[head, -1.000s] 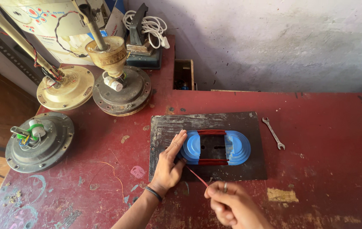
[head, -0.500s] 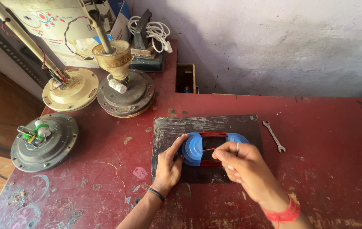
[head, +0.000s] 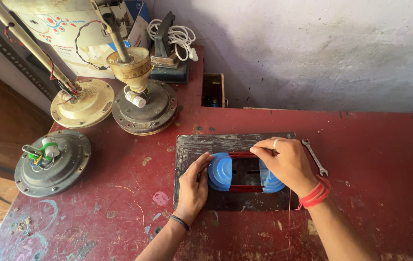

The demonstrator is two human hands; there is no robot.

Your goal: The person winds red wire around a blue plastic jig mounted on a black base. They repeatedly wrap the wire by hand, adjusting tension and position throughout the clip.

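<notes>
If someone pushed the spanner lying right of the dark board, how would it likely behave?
The spanner looks like thin bare metal lying flat on the red table, so it would probably slide rather than roll or tip. It appears stiff and slim, likely light to lift. Its smooth shank might slip in a hand.

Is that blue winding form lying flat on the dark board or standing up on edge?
Lying flat. The blue form rests on the dark board, red wire strung across it, left hand steadying one end, right hand on the other.
</notes>
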